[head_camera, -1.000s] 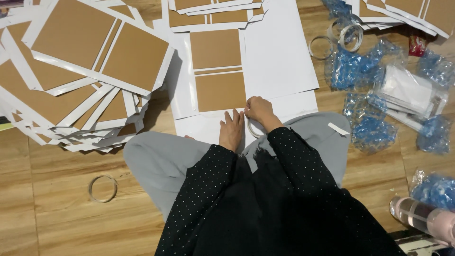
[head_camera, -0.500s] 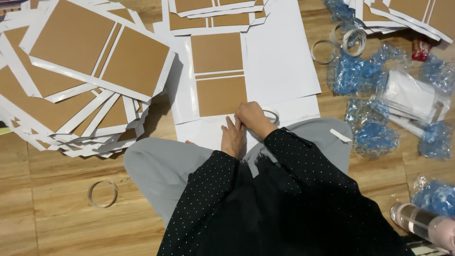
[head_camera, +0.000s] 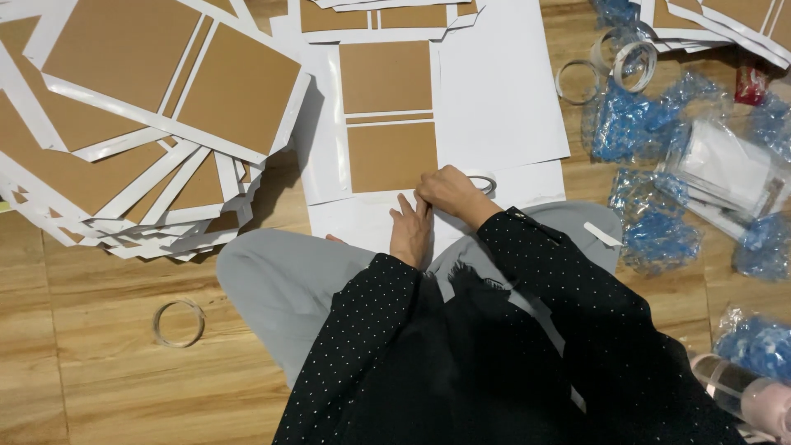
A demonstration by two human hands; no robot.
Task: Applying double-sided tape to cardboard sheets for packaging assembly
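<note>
Both hands are pressing on the thin white paper sheet (head_camera: 371, 216): left hand (head_camera: 409, 233) lying flat and open, right hand (head_camera: 449, 194) pinching its light, floppy, crease-prone edge.

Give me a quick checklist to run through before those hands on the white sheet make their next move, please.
1. Left hand flat on the white sheet, pinning it: ok.
2. Right hand at the lower edge of the brown cardboard panels: ok; what its fingers pinch, cannot tell.
3. Panels lying square on the sheet, narrow strip between them: ok.
4. Tape ring beside the right hand, within reach: ok.
5. Stack of finished pieces fanned unevenly at the left: not ok if a tidy pile matters.
6. Blue plastic wrappers apart from the sheet: ok.
</note>
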